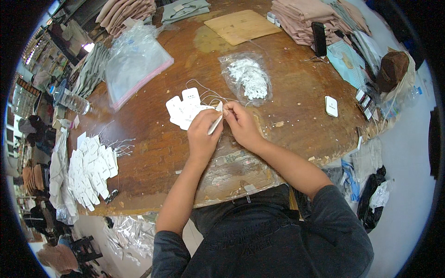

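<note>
My left hand (202, 135) is closed on a white hang tag (214, 125), which stands on edge between thumb and fingers. Close against its top corner, my right hand (243, 124) pinches a thin white string; the fingertips hide the exact grip. Thin string loops (211, 96) curve out from between the hands onto the table. Just beyond my left hand lies a small spread of loose white tags (177, 111). A clear plastic bag of white strings (250, 79) sits past my right hand.
A heap of strung white tags (92, 170) lies at the near left of the wooden table (296, 125). Clear plastic bags (134, 65), a water bottle (74, 101) and folded garments (301, 21) stand farther off. At right are a single tag (331, 106) and a black phone-like object (319, 39).
</note>
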Demonstrator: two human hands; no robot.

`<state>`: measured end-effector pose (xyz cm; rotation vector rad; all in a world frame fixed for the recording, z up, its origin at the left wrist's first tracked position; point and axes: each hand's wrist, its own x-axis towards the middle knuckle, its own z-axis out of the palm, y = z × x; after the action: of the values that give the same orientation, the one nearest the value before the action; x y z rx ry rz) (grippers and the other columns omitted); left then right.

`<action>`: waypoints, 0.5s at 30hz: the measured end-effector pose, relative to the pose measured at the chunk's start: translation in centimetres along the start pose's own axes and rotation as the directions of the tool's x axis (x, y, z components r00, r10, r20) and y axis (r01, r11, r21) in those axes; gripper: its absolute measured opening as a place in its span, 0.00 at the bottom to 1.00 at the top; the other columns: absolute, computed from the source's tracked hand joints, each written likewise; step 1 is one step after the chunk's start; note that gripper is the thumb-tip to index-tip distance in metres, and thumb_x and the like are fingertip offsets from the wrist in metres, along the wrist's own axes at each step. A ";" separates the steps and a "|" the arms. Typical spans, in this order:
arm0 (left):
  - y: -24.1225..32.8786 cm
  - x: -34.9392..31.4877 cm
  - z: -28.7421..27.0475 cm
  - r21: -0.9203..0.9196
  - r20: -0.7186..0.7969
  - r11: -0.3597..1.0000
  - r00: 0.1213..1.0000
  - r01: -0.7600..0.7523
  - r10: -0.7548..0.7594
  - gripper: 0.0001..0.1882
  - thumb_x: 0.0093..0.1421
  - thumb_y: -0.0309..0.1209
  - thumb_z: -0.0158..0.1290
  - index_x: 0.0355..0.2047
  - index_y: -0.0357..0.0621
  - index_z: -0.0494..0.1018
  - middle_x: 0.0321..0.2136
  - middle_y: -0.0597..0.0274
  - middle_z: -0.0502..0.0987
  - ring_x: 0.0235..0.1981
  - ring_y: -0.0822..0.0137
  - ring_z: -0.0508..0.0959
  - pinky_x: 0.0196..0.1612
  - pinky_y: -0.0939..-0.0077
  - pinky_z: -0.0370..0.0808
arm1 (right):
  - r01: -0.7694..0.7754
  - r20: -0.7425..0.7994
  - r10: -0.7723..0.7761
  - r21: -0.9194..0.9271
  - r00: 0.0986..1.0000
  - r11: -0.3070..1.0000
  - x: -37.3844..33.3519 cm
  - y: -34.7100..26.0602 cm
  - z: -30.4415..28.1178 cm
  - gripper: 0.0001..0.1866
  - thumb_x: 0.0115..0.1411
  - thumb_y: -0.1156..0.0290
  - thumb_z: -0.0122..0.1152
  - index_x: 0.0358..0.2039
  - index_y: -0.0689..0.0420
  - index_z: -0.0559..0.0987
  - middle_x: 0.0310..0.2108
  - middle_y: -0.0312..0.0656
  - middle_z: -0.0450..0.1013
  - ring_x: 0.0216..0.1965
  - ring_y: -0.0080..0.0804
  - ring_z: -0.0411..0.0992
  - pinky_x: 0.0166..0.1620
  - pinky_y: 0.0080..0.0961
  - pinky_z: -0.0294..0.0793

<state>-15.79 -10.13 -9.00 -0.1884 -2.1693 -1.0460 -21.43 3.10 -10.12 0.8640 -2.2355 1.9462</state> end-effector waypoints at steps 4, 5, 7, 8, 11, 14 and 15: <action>-0.2 0.4 -0.6 0.286 0.064 0.940 0.982 -0.187 0.176 0.13 0.45 0.25 0.61 0.35 0.46 0.78 0.37 0.64 0.78 0.37 0.61 0.77 0.41 0.67 0.72 | -0.263 0.113 0.239 0.333 0.964 0.905 0.3 0.7 -0.1 0.07 0.67 0.69 0.52 0.36 0.59 0.74 0.27 0.32 0.71 0.27 0.18 0.67 0.30 0.18 0.65; -0.2 0.5 -0.7 0.369 0.086 0.904 0.977 -0.215 0.197 0.14 0.45 0.26 0.60 0.35 0.48 0.78 0.36 0.67 0.78 0.37 0.63 0.76 0.41 0.67 0.71 | -0.370 0.172 0.328 0.422 0.929 0.828 0.2 0.8 -0.2 0.07 0.67 0.69 0.53 0.36 0.58 0.75 0.27 0.31 0.71 0.27 0.17 0.67 0.30 0.17 0.65; 0.0 0.6 -0.9 0.480 0.131 0.832 0.960 -0.280 0.247 0.14 0.46 0.28 0.58 0.36 0.51 0.78 0.36 0.69 0.77 0.37 0.65 0.75 0.42 0.67 0.68 | -0.429 0.184 0.397 0.546 0.899 0.719 0.1 1.0 -0.3 0.08 0.67 0.67 0.54 0.35 0.58 0.75 0.27 0.31 0.71 0.27 0.16 0.67 0.30 0.16 0.65; 0.2 0.6 -1.0 0.511 0.152 0.800 0.949 -0.315 0.276 0.13 0.47 0.29 0.56 0.36 0.52 0.79 0.36 0.70 0.77 0.37 0.65 0.75 0.42 0.67 0.68 | -0.400 0.202 0.359 0.640 0.911 0.656 0.0 1.0 -0.3 0.08 0.67 0.67 0.54 0.35 0.58 0.74 0.27 0.31 0.71 0.27 0.16 0.67 0.30 0.16 0.65; 0.4 0.7 -1.4 0.500 0.235 0.736 0.889 -0.457 0.392 0.13 0.49 0.30 0.54 0.36 0.53 0.79 0.37 0.73 0.77 0.37 0.66 0.75 0.42 0.68 0.67 | -0.403 0.157 0.391 0.595 0.907 0.696 0.4 1.4 -0.2 0.11 0.65 0.65 0.55 0.29 0.58 0.76 0.21 0.31 0.70 0.22 0.16 0.66 0.26 0.17 0.64; 0.1 0.8 -2.0 0.367 0.208 0.810 0.889 -0.457 0.407 0.12 0.47 0.29 0.59 0.35 0.51 0.79 0.34 0.72 0.79 0.34 0.67 0.76 0.39 0.69 0.68 | -0.383 0.073 0.377 0.227 0.923 0.895 1.2 1.4 -1.4 0.14 0.63 0.65 0.58 0.23 0.58 0.75 0.17 0.31 0.69 0.19 0.16 0.65 0.23 0.19 0.63; -0.2 0.8 -2.2 0.306 0.164 0.867 0.918 -0.394 0.360 0.12 0.47 0.29 0.60 0.34 0.51 0.79 0.33 0.71 0.79 0.33 0.66 0.77 0.39 0.69 0.68 | -0.310 -0.101 0.320 0.103 0.942 0.945 1.6 1.3 -1.5 0.17 0.61 0.65 0.60 0.19 0.61 0.74 0.13 0.32 0.67 0.16 0.17 0.62 0.21 0.21 0.60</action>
<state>-15.32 -12.00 -7.65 -0.4953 -2.2403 -0.4461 -23.82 3.96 -10.32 0.4006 -2.3560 2.1725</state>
